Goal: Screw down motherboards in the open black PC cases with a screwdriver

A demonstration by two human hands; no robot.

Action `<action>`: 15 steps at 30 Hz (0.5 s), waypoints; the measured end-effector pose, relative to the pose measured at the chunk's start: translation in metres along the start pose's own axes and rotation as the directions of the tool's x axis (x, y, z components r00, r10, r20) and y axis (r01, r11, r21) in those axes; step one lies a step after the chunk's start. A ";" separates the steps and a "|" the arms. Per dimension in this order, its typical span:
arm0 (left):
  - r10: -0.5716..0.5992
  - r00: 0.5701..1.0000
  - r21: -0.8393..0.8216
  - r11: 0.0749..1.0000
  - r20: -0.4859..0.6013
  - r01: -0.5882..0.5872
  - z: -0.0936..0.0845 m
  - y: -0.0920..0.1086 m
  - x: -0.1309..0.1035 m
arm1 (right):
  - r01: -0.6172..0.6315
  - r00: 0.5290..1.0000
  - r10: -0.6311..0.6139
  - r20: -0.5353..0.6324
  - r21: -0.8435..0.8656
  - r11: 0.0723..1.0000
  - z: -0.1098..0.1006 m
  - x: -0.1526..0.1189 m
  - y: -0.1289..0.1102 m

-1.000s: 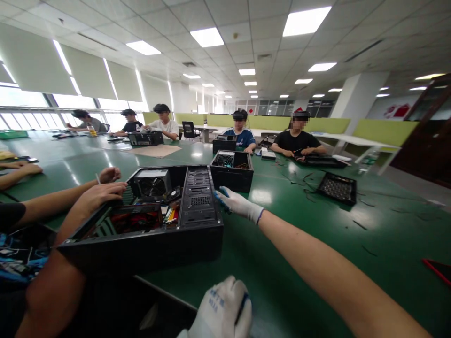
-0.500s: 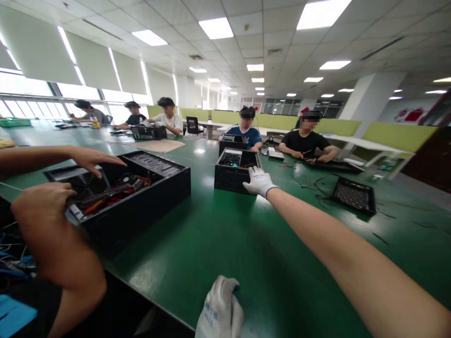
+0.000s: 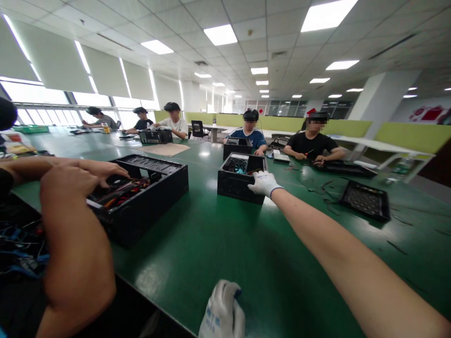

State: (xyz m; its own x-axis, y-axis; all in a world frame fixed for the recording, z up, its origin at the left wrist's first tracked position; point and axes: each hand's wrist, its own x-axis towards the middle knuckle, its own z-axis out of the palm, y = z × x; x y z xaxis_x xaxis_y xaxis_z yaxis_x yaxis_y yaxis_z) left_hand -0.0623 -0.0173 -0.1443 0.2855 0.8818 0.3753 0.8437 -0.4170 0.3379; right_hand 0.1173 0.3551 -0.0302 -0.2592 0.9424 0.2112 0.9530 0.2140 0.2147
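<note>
My right hand (image 3: 263, 183), in a white glove with blue lettering, reaches across the table. Its fingers are closed over the near right rim of an open black computer case (image 3: 239, 187). Inside that case I see a round fan (image 3: 237, 165) and some wires. Close to me, at the table's near edge, is my left hand (image 3: 222, 311), also gloved. Its fingers are curled inward, and the palm side is hidden, so whether anything is in it does not show.
On the left, a co-worker's bare hands (image 3: 109, 173) work inside a larger open black computer case (image 3: 151, 199). A black perforated panel (image 3: 366, 199) and loose cables lie on the green table (image 3: 197, 263) to the right. Several people sit along the far side.
The view has shifted slightly. The case under my right hand looks a little nearer. The co-worker's hands on the left have moved deeper into their case. My left hand stays curled.
</note>
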 end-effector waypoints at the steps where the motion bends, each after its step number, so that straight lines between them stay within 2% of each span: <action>1: -0.028 0.999 -0.021 0.999 -0.026 0.027 0.004 -0.001 -0.001 | 0.008 1.000 -0.008 -0.002 0.002 1.000 -0.002 -0.007 -0.001; 5: -0.117 0.985 -0.083 0.991 -0.123 0.108 0.022 -0.006 -0.005 | 0.048 0.999 -0.048 -0.012 0.009 0.999 -0.012 -0.046 -0.001; 7: -0.132 0.980 -0.091 0.989 -0.148 0.119 0.031 -0.006 -0.005 | 0.072 0.997 -0.071 -0.025 0.008 0.997 -0.017 -0.071 0.000; 10: -0.179 0.954 -0.150 0.978 -0.242 0.145 0.041 -0.006 -0.005 | 0.120 0.992 -0.120 -0.048 0.005 0.993 -0.027 -0.114 0.004; 13: -0.206 0.924 -0.239 0.962 -0.323 0.131 0.046 -0.006 -0.005 | 0.165 0.984 -0.165 -0.061 0.002 0.986 -0.040 -0.161 0.008; 15: -0.183 0.918 -0.248 0.964 -0.351 0.097 0.047 -0.007 -0.005 | 0.191 0.979 -0.191 -0.075 -0.004 0.982 -0.048 -0.194 0.011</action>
State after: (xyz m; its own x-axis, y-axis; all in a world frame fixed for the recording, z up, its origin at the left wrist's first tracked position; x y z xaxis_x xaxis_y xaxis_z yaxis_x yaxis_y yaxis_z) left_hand -0.0485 -0.0084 -0.1890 -0.0515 0.8088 0.5858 0.7284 -0.3709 0.5760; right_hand 0.1706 0.1626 -0.0226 -0.4471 0.8625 0.2372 0.8853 0.3888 0.2550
